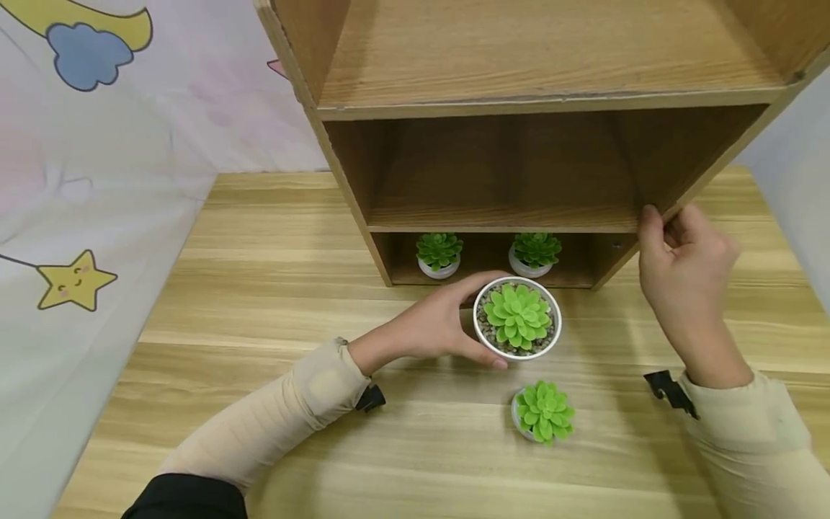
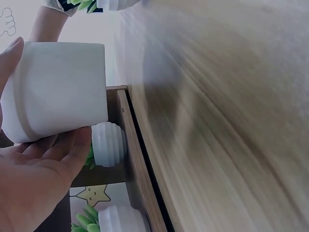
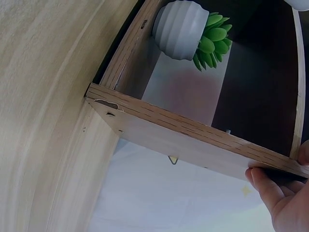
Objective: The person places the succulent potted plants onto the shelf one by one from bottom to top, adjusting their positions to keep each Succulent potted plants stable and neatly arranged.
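My left hand grips a white pot from its left side, thumb and fingers spread around it. In the pot grows a light green succulent set in small pebbles. It is held upright in front of the bottom compartment of a wooden shelf. My right hand holds the front edge of the shelf's right side panel, thumb at the inner face and fingers at the outer one. Inside the bottom compartment stand two small potted succulents, a left one and a right one.
Another small potted succulent stands on the wood-grain table, nearer to me than the held pot. A white cloth with cartoon prints hangs along the left side. The shelf's middle board overhangs the bottom compartment.
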`<state>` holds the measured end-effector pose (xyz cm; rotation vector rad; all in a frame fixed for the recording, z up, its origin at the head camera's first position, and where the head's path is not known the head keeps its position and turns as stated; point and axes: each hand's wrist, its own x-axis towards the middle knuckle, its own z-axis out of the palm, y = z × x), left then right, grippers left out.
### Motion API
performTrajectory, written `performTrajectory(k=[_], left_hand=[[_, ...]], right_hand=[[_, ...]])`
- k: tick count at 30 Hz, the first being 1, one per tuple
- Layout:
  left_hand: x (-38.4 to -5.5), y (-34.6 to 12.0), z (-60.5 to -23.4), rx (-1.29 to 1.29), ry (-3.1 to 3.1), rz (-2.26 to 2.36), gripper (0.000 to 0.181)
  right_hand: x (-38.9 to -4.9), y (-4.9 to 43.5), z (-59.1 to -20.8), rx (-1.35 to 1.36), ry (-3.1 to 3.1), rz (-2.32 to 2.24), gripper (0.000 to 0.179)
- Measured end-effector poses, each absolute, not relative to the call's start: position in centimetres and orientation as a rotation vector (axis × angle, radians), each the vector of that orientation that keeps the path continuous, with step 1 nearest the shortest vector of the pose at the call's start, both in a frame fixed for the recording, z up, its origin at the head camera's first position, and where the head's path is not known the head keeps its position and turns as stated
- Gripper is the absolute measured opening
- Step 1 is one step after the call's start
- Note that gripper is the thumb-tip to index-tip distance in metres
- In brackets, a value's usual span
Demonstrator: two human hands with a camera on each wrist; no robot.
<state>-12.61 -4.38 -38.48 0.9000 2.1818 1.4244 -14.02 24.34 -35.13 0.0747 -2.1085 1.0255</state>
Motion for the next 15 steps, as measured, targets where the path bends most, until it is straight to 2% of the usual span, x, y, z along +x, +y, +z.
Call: performTrajectory(k=[15], left_hand=[[-11.72,-5.43,-37.98,0.913,2.206,1.449,0.102]], right_hand=[[-14.09,24.68,-35.42,0.082,-2.106,1.017,0.019]])
